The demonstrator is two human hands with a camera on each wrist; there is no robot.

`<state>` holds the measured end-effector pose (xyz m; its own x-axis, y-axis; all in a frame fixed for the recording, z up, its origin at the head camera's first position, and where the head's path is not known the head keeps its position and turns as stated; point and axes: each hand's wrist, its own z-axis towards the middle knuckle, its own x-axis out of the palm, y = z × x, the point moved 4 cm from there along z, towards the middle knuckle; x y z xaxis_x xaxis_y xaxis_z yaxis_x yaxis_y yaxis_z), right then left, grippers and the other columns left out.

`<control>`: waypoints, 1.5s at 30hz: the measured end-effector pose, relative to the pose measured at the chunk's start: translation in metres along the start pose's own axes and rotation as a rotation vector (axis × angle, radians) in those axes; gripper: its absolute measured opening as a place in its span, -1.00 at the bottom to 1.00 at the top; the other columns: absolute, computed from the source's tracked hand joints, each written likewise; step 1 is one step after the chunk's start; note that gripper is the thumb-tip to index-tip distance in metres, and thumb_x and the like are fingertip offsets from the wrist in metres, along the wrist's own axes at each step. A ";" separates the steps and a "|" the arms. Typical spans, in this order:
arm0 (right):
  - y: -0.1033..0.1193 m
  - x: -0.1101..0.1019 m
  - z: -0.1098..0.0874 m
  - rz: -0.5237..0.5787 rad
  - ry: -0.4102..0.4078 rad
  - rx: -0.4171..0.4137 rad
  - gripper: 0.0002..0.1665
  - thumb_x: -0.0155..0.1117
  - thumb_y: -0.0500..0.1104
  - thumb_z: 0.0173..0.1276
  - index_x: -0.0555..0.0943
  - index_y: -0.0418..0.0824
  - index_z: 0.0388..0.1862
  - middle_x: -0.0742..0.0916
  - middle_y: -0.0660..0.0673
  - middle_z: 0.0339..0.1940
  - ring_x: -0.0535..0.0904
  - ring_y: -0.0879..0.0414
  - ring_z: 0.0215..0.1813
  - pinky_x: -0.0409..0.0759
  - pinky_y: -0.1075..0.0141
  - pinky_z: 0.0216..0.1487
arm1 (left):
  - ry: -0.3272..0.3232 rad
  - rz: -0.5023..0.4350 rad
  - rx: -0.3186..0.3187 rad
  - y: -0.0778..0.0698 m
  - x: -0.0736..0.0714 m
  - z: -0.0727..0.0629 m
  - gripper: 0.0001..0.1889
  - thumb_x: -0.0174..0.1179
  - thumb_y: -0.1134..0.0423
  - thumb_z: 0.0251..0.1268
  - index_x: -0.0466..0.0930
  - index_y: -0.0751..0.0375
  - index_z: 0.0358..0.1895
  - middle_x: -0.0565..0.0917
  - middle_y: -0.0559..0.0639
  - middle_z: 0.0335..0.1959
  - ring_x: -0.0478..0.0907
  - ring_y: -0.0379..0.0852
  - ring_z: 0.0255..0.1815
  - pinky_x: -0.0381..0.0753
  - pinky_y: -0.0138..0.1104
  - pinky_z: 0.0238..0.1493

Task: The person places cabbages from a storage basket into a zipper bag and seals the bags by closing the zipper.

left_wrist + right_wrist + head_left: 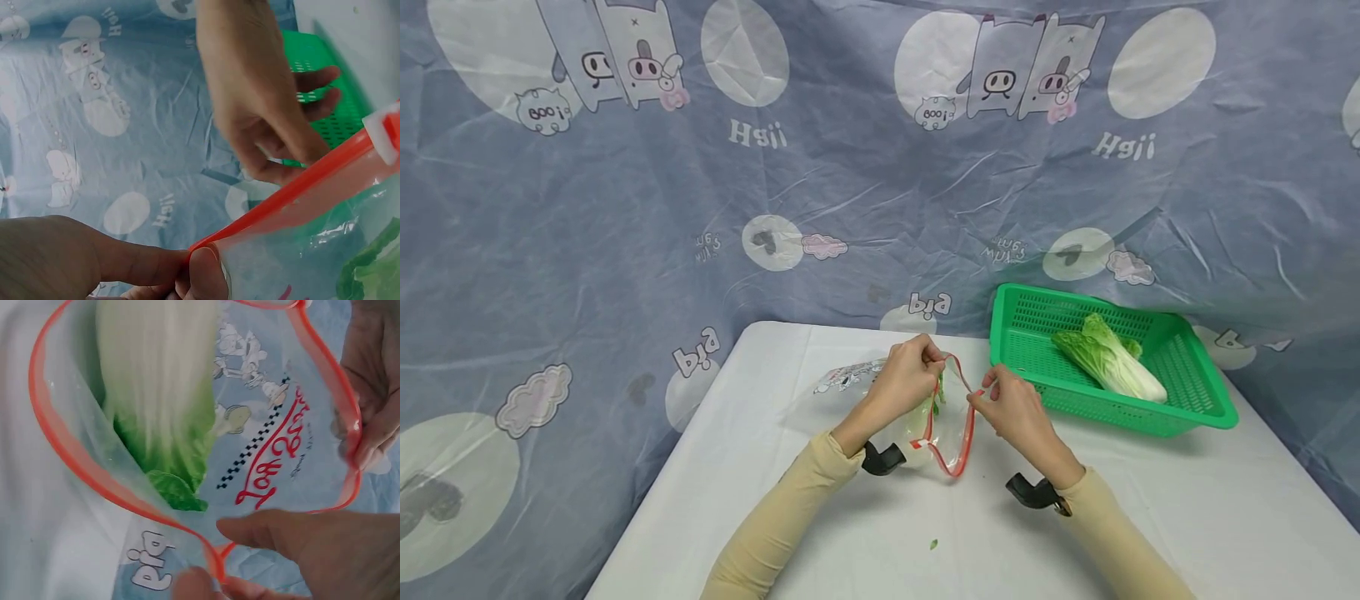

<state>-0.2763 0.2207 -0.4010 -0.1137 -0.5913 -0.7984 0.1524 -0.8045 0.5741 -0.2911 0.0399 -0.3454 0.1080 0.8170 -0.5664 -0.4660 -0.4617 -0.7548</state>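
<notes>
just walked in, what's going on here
A person is holding open a clear plastic bag over a white table. Their left hand pinches one side of its red rim, and their right hand has its grip on another part. A cabbage is inside the bag. A second cabbage lies in the green basket.

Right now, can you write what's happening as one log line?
left fingers: pinch bag rim | right fingers: hold bag rim | bag: open, cabbage inside | basket: second cabbage inside
</notes>
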 end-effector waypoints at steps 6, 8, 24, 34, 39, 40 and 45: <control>-0.015 0.012 0.008 0.159 0.078 0.021 -0.76 0.25 -0.22 0.32 0.51 -0.27 -0.08 0.71 -0.29 -0.25 0.69 0.01 -0.52 0.65 0.20 -0.53 | -0.007 0.006 0.015 0.000 0.000 0.000 -0.94 0.15 0.39 0.29 0.56 0.20 -0.35 0.61 -0.05 -0.49 0.48 -0.27 -0.58 0.45 -0.47 -0.54; -0.015 0.012 0.010 0.229 0.049 0.012 -0.82 0.22 -0.26 0.32 0.52 -0.29 -0.13 0.73 -0.25 -0.36 0.70 0.02 -0.51 0.68 0.14 -0.46 | -0.019 0.009 0.018 -0.001 -0.002 0.000 -0.95 0.16 0.39 0.28 0.56 0.20 -0.35 0.62 -0.05 -0.51 0.49 -0.28 -0.58 0.45 -0.48 -0.54; -0.015 -0.015 0.014 0.738 -0.040 0.132 -0.73 0.23 -0.26 0.36 0.46 -0.45 -0.12 0.73 -0.05 -0.52 0.71 0.15 -0.47 0.71 0.13 -0.25 | 0.154 0.120 -0.011 -0.012 -0.003 -0.009 -0.86 0.25 0.30 0.24 0.47 0.16 -0.40 0.57 -0.12 -0.58 0.43 -0.32 -0.66 0.39 -0.50 -0.61; -0.019 -0.021 0.013 0.728 -0.089 0.147 -0.67 0.25 -0.20 0.35 0.45 -0.44 -0.09 0.74 -0.02 -0.51 0.72 0.16 -0.45 0.70 0.10 -0.21 | 0.438 0.632 0.047 -0.032 0.013 -0.047 -0.62 0.47 0.05 -0.02 0.43 0.04 -0.68 0.39 -0.21 -0.73 0.34 -0.26 -0.65 0.34 -0.41 -0.59; -0.021 -0.023 0.012 0.731 -0.092 0.145 -0.64 0.27 -0.17 0.34 0.46 -0.44 -0.09 0.75 -0.02 -0.48 0.72 0.16 -0.44 0.71 0.18 -0.24 | 0.508 0.823 0.131 -0.037 0.025 -0.061 -0.68 0.53 0.07 -0.14 0.50 0.01 -0.60 0.57 -0.19 -0.62 0.51 -0.22 -0.57 0.46 -0.35 -0.53; -0.021 -0.023 0.012 0.733 -0.092 0.145 -0.64 0.27 -0.17 0.34 0.46 -0.45 -0.09 0.75 -0.02 -0.48 0.72 0.17 -0.44 0.71 0.18 -0.24 | 0.503 0.857 0.158 -0.037 0.027 -0.062 -0.70 0.52 0.10 -0.12 0.50 0.00 -0.58 0.59 -0.19 -0.59 0.54 -0.20 -0.54 0.48 -0.34 -0.53; -0.022 -0.022 0.013 0.726 -0.084 0.155 -0.64 0.27 -0.17 0.35 0.46 -0.44 -0.08 0.75 -0.01 -0.48 0.72 0.17 -0.44 0.71 0.20 -0.25 | 0.459 0.930 0.236 -0.036 0.029 -0.060 -0.77 0.40 0.25 0.02 0.48 0.01 -0.55 0.62 -0.14 -0.54 0.56 -0.20 -0.53 0.47 -0.35 -0.58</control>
<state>-0.2897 0.2507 -0.3938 -0.1126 -0.9742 -0.1955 0.0788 -0.2049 0.9756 -0.2186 0.0594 -0.3548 -0.0802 -0.0536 -0.9953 -0.6892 -0.7184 0.0942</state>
